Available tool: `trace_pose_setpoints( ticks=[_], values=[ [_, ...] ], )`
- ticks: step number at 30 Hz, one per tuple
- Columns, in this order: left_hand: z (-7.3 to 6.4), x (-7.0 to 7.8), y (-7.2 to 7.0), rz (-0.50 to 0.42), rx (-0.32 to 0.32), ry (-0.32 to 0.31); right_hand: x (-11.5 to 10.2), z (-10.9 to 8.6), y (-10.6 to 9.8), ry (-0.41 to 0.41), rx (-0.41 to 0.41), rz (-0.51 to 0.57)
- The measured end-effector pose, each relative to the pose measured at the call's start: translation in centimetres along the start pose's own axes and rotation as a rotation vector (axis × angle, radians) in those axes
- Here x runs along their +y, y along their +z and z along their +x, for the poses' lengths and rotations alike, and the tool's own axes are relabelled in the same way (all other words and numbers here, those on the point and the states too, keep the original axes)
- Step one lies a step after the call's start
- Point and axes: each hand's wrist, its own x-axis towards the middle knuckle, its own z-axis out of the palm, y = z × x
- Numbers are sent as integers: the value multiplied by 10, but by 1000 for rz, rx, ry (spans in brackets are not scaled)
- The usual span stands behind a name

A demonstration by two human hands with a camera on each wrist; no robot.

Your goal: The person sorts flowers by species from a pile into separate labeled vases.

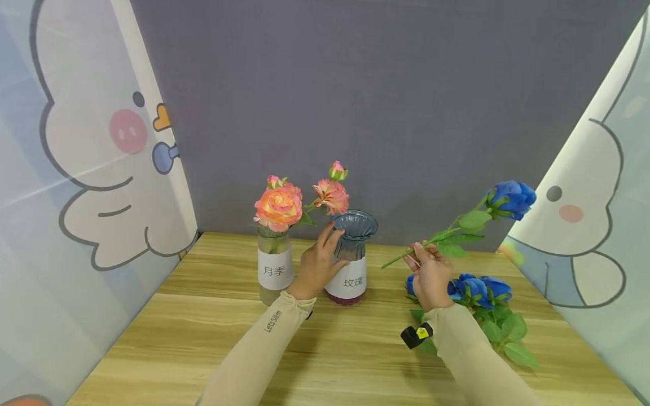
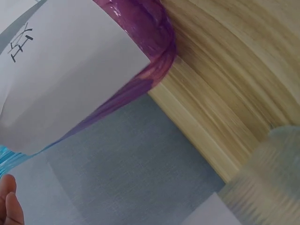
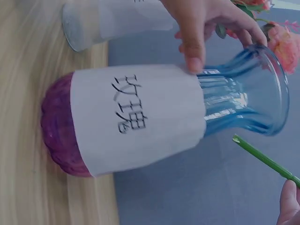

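Note:
My left hand [image 1: 320, 262] holds the neck of a blue-and-purple glass vase [image 3: 220, 98], its thumb by the upper edge of the paper label [image 3: 140, 112] and its fingers at the flared rim. The vase stands upright on the table. In the left wrist view, only fingertips [image 2: 10, 201] show beside the glass. My right hand [image 1: 430, 276] pinches the green stem of a blue rose [image 1: 512, 200]. The flower head points up and right, while the cut stem end [image 3: 248, 147] points toward the vase, apart from it in the head view.
Left of the vase is a clear glass vase [image 1: 266, 294] with a white label, holding pink-orange flowers [image 1: 279, 207]. More blue roses [image 1: 474, 290] with green leaves lie on the wooden table [image 1: 167, 344], under and beside my right forearm. A grey panel [image 1: 355, 101] rises behind.

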Motion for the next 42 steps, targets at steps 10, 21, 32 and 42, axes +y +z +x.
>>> trace_pose_setpoints(
  ticks=[10,21,32,42],
  values=[
    [0,0,4,8,33,-3,10,-1,10,-24,8,39],
    [-1,-1,0,-12,27,-12,-4,7,33,-111,-29,113],
    [-2,0,2,-35,-11,-41,-12,21,44,-183,80,263],
    [-3,1,1,-9,-11,-41,-11,23,56,-195,101,260]
  ],
)
